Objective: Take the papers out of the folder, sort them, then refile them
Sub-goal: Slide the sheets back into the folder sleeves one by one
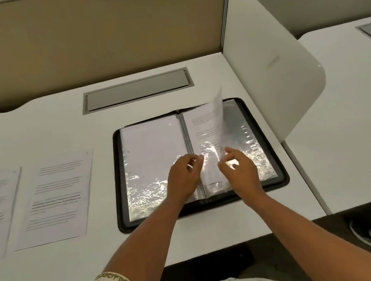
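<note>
- Presently, head view: the folder lies open on the white desk, black border showing all round, clear sleeves glaring under the light.
- Left hand sits at the spine near the lower centre, fingers curled on the edge of a plastic sleeve; it appears to pinch it, though glare blurs the contact.
- Right hand is just beside it on the right page, thumb and fingers closed narrowly on the same sleeve or the sheet inside; which one cannot be told.
- That sheet stands partly lifted, its top corner curling up above the far edge of the folder.
- Two papers already lie flat, side by side, on the desk well to the left of the folder.
- Judgement: extraction is under way. To do it well, one hand should hold the sleeve mouth steady while the other draws the sheet straight out, avoiding creasing.
</note>
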`<action>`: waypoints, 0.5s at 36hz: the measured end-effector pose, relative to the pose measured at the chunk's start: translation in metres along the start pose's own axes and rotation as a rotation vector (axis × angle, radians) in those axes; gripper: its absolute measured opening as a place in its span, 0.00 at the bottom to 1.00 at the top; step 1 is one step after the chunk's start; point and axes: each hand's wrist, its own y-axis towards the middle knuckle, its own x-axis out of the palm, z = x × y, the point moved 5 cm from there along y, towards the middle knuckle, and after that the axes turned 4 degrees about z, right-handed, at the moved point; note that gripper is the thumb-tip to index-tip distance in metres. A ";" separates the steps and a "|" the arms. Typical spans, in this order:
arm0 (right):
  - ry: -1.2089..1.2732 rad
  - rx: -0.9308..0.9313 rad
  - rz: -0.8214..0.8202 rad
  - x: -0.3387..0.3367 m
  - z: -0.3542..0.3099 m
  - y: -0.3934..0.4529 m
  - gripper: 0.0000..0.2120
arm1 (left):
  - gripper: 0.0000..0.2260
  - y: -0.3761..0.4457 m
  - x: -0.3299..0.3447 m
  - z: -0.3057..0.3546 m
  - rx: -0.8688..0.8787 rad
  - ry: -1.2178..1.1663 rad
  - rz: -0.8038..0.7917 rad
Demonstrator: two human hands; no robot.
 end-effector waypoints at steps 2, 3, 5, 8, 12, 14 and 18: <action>-0.072 -0.090 -0.089 0.019 -0.011 -0.008 0.05 | 0.14 0.004 -0.013 0.000 -0.040 -0.058 0.057; -0.103 -0.125 -0.136 0.029 -0.014 -0.012 0.06 | 0.14 0.006 -0.020 -0.001 -0.073 -0.086 0.085; -0.152 -0.171 -0.221 0.047 -0.018 -0.020 0.05 | 0.16 0.009 -0.032 -0.005 -0.153 -0.156 0.140; -0.161 -0.230 -0.316 0.067 -0.019 -0.029 0.05 | 0.19 0.009 -0.048 -0.018 -0.245 -0.203 0.201; -0.172 -0.246 -0.458 0.087 -0.024 -0.036 0.10 | 0.15 0.004 -0.069 -0.036 -0.335 -0.105 0.280; -0.176 -0.266 -0.524 0.093 -0.028 -0.037 0.12 | 0.14 -0.001 -0.081 -0.044 -0.383 -0.051 0.323; -0.194 -0.391 -0.485 0.093 -0.030 -0.025 0.11 | 0.12 -0.009 -0.099 -0.054 -0.455 0.032 0.359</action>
